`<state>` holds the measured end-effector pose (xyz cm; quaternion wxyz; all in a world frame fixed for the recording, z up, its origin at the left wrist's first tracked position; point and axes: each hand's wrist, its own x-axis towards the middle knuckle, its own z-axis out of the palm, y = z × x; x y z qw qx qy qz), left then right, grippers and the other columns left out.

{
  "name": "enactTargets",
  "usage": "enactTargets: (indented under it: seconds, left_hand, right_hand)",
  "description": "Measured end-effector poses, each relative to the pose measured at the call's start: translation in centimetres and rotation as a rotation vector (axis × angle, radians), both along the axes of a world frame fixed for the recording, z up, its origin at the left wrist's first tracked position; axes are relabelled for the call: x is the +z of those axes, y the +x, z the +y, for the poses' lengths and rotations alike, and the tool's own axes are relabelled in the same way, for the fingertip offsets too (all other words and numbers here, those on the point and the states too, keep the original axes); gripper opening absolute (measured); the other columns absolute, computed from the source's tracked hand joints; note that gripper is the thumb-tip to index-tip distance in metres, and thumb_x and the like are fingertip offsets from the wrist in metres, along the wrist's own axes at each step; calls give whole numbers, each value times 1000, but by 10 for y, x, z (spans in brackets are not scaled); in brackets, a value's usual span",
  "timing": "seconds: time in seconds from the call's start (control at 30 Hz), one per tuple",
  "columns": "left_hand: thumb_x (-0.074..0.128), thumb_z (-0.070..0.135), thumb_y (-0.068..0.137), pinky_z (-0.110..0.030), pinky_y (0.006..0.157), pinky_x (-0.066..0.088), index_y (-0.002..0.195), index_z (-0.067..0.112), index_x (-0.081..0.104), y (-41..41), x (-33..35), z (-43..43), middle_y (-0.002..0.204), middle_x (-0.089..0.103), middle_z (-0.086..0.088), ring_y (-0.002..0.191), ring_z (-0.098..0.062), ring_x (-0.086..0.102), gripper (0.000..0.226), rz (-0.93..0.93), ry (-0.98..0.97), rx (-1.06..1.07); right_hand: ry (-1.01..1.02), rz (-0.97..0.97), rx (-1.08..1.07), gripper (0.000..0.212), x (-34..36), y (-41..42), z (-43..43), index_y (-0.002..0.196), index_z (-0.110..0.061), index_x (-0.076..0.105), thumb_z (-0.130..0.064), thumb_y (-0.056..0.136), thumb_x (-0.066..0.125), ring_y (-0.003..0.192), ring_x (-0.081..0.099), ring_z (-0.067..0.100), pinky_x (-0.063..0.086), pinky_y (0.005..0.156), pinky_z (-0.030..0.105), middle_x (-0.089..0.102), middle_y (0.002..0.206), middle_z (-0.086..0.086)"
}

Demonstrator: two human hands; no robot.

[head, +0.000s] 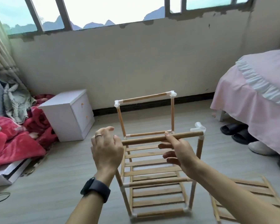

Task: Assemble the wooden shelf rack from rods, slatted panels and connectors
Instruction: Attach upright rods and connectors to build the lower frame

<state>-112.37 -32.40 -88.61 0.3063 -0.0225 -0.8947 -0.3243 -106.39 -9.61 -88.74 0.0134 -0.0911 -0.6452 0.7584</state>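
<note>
The partly built wooden rack [153, 173] stands on the floor in front of me, with slatted panels on two levels and white plastic connectors at its joints. A wooden rod [145, 140] lies level across the rack's near top, its right end in a white corner connector [199, 127]. My right hand [176, 152] pinches this rod near its middle with thumb and forefinger. My left hand [106, 149] hovers at the rod's free left end, fingers curled and apart, holding nothing. The rack's far top rod [145, 97] sits between two white connectors.
A spare slatted panel [246, 199] lies on the floor at the lower right. A white bedside cabinet [68, 113] stands to the left, beside red blankets [14, 139] and a flat white box [8, 173]. A pink-covered bed [257, 97] with slippers [236, 133] under it fills the right.
</note>
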Motion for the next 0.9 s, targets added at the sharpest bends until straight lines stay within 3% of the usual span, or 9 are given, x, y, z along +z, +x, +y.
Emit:
enactTargets:
  seconds: [0.07, 0.17, 0.33, 0.43, 0.53, 0.63, 0.73, 0.9]
  left_hand:
    - [54, 28, 96, -47, 96, 41, 120, 21, 59, 6, 7, 24, 121, 60, -5, 119, -25, 50, 25, 88, -180, -79]
    - [46, 44, 95, -43, 101, 41, 122, 24, 60, 16, 16, 73, 115, 65, 0, 112, -20, 57, 36, 122, -340, -329]
    - [39, 57, 100, -37, 96, 45, 132, 29, 52, 19, 15, 147, 118, 66, 5, 107, -17, 61, 43, 147, -570, -596]
    - [38, 50, 106, -35, 86, 51, 123, 27, 56, 14, 5, 159, 111, 70, 4, 99, -18, 66, 34, 235, -576, -612]
    - [44, 46, 105, -28, 69, 50, 116, 28, 59, 8, 3, 153, 93, 70, 7, 78, -14, 66, 25, 359, -582, -587]
    - [57, 43, 100, -26, 58, 47, 109, 28, 63, 7, 5, 148, 79, 68, 8, 64, -12, 64, 19, 402, -609, -568]
    - [55, 44, 98, -24, 52, 40, 104, 27, 65, 5, 7, 143, 72, 64, 10, 56, -11, 59, 21, 438, -632, -555]
    - [52, 44, 99, -23, 51, 33, 106, 25, 63, 2, 9, 136, 68, 58, 9, 51, -9, 38, 23, 410, -652, -555]
  right_hand:
    - [19, 9, -63, 49, -1, 4, 19, 107, -9, 72, -53, 100, 53, 62, 69, 16, 54, 54, 24, 78, 89, 5]
    - [127, 30, -205, 59, -4, 11, 44, 97, -7, 73, -58, 102, 44, 60, 69, 16, 54, 53, 23, 76, 82, 9]
    - [393, 139, -588, 60, -10, 18, 82, 78, -12, 69, -57, 104, 39, 53, 59, 12, 45, 58, 34, 61, 55, -1]
    - [418, 199, -747, 41, -10, 10, 91, 88, -19, 57, -57, 101, 47, 73, 60, 20, 40, 61, 31, 62, 75, 0]
    - [322, 107, -498, 37, -3, -8, 91, 99, -23, 56, -59, 100, 47, 90, 61, 14, 40, 68, 25, 63, 96, 2]
    - [271, 86, -209, 52, -6, -20, 90, 82, -15, 68, -55, 103, 43, 78, 65, 15, 43, 73, 24, 70, 80, -2]
    - [226, 148, -234, 52, -16, -24, 90, 61, -20, 51, -52, 102, 50, 62, 45, 18, 41, 67, 31, 46, 60, 0]
    - [158, 199, -226, 45, -22, -26, 87, 67, -20, 48, -56, 92, 58, 56, 37, 11, 37, 60, 27, 39, 59, -2]
